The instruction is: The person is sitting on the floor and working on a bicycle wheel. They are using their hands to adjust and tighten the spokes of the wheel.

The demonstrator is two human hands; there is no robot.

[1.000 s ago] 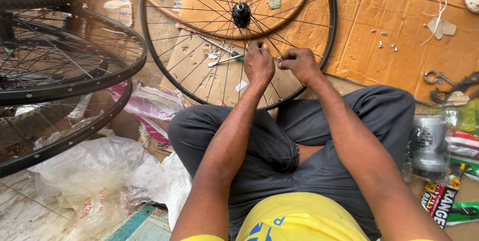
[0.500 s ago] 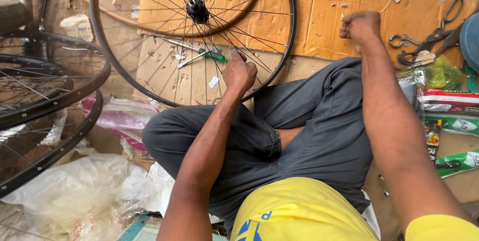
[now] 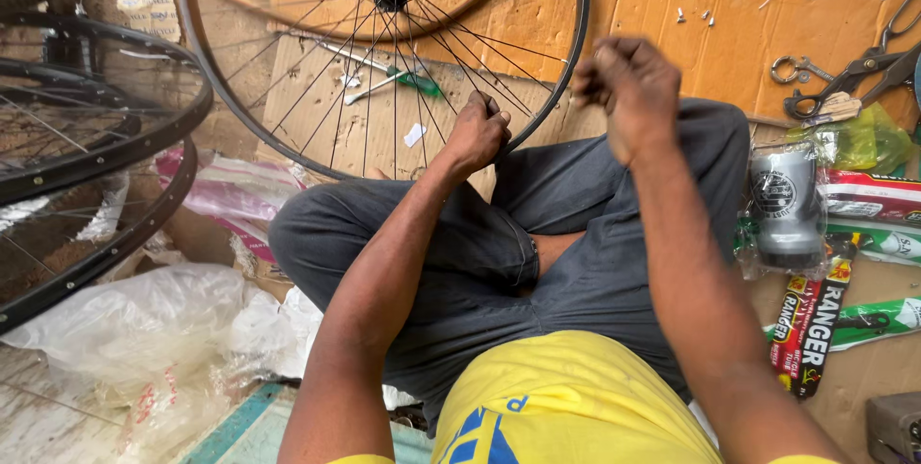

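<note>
Spoked wheel [image 3: 384, 71] — left hand [image 3: 477, 133] gripping, right hand [image 3: 628, 90] apart

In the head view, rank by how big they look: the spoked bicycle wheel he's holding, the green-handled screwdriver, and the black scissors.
1. Spoked bicycle wheel, largest by far.
2. Black scissors and green-handled screwdriver look alike in length; too close to rank.

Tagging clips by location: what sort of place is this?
Probably an informal bicycle repair spot on the floor: a spoked wheel held by the left hand, spare rims beside it, scissors and a screwdriver lying on flattened cardboard.
</note>
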